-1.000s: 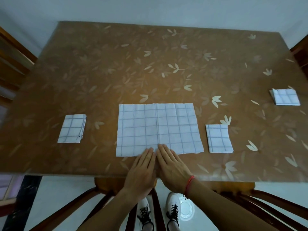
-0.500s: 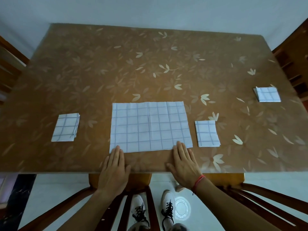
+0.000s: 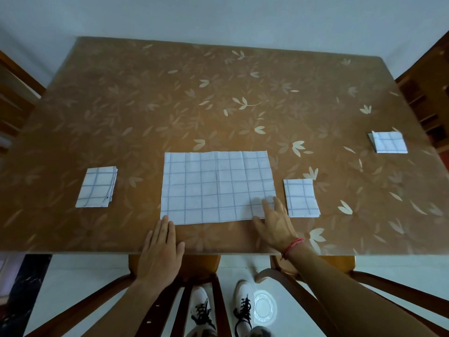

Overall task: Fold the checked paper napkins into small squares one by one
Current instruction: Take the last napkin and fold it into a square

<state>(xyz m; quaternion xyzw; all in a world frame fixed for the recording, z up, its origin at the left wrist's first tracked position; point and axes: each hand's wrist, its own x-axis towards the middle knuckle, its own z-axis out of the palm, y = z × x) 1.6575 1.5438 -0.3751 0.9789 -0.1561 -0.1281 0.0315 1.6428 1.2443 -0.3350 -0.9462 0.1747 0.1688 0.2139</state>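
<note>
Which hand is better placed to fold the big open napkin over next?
Probably the right hand: its fingers lie flat on the near right corner of the napkin, ready to lift it. The left hand only touches the near left edge.

The right hand [image 3: 274,221] is covering the near right corner of the large white paper napkin with blue checks [image 3: 213,188], while the view's edges are cutting off the brown wooden chair on the left [image 3: 14,98], the wooden chair on the right [image 3: 427,93] and both forearms [image 3: 352,300].
</note>
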